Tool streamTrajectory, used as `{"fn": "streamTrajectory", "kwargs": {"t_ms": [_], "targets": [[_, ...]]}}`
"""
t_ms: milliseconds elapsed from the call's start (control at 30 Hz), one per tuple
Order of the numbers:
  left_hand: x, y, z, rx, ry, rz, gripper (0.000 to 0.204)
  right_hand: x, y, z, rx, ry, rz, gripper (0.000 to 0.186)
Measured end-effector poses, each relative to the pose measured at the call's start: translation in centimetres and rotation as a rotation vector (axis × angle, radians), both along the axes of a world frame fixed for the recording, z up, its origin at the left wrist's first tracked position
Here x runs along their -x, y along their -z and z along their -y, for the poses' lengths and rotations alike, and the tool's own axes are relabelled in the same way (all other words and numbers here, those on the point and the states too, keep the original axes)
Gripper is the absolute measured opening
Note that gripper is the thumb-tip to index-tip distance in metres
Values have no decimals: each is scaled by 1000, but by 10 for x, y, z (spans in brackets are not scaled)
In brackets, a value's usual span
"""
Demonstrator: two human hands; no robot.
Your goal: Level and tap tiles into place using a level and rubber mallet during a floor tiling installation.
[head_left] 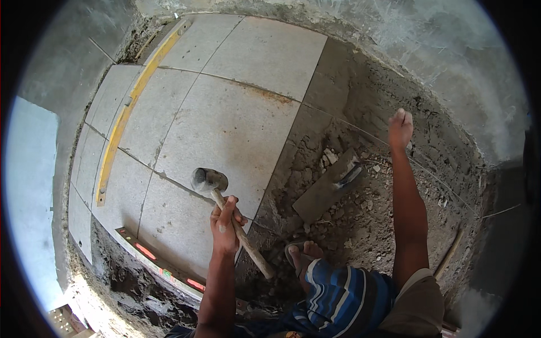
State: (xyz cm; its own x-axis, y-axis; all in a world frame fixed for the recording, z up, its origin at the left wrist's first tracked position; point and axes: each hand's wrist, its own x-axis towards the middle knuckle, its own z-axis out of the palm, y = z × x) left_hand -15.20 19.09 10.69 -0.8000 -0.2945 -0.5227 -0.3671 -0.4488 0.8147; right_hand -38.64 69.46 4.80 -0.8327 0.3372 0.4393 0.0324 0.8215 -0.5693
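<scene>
My left hand [226,224] is wrapped round the wooden handle of a rubber mallet [208,179]. Its dark head hangs over the pale grey floor tiles [225,127], close to their right edge; I cannot tell whether it touches them. Out over the bare mortar bed [366,96] to the right, my right hand [400,130] is closed with its fingers curled in. What it holds, if anything, does not show. A thin string line [439,176] crosses the bed, passing by my right wrist. Between my hands a flat rectangular trowel [324,194] lies on the rubble.
A long yellow level [125,107] rests across the tiles at left. Another level with red parts [147,252] lies along the near tile edge. Rough grey walls [439,39] rise behind and at the right. My sandalled foot [301,253] stands on loose mortar.
</scene>
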Motion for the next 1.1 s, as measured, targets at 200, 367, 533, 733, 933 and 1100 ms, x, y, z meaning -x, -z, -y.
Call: {"fn": "streamTrajectory", "kwargs": {"t_ms": [200, 367, 533, 733, 933, 1100], "targets": [[-2, -1, -1, -2, 26, -7, 26, -8, 15, 24, -12, -174, 159, 31], [-2, -1, -6, -2, 36, 1, 26, -11, 34, 9, -121, -322, 555, 27], [-3, 3, -6, 8, 38, 3, 26, -10, 35, 19, -191, -145, 45, 22], [-4, 4, -12, -29, 59, 36, 26, 2, -2, 26, -173, -83, -110, 27], [-8, 6, -8, -21, 81, 50, 25, -14, 28, 41, 13, -357, 570, 21], [-6, 8, -17, -9, 105, 43, 25, -9, 45, 1, 2, -340, 391, 18]]}}
